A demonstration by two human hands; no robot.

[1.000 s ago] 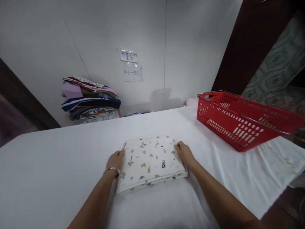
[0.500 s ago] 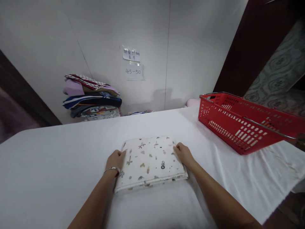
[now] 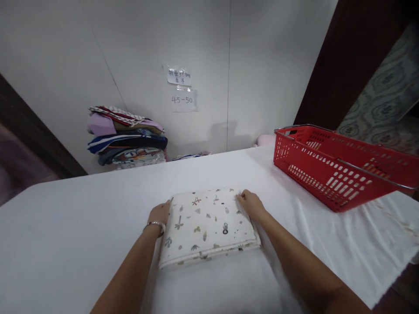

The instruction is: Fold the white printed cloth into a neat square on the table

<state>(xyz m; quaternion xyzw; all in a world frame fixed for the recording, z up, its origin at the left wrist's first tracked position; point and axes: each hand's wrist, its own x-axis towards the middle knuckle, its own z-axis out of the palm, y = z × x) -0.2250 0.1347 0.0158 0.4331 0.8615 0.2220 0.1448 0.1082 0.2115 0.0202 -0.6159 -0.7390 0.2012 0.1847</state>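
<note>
A folded white cloth [image 3: 207, 226] printed with small plants and creatures lies flat on the white-covered table [image 3: 65, 235] right in front of me. My left hand [image 3: 159, 214], a thin bracelet on its wrist, grips the cloth's left edge with curled fingers. My right hand [image 3: 250, 204] pinches the cloth's far right corner.
A red plastic basket [image 3: 330, 163] with a metal handle stands at the table's right. A stack of folded clothes [image 3: 126, 137] sits at the back left against the white wall, under two paper notes [image 3: 181, 89]. The table's right edge drops off near a dark doorway.
Both hands stay on the cloth's sides. My right hand has slid a little toward the far right corner; the view shifted slightly.
</note>
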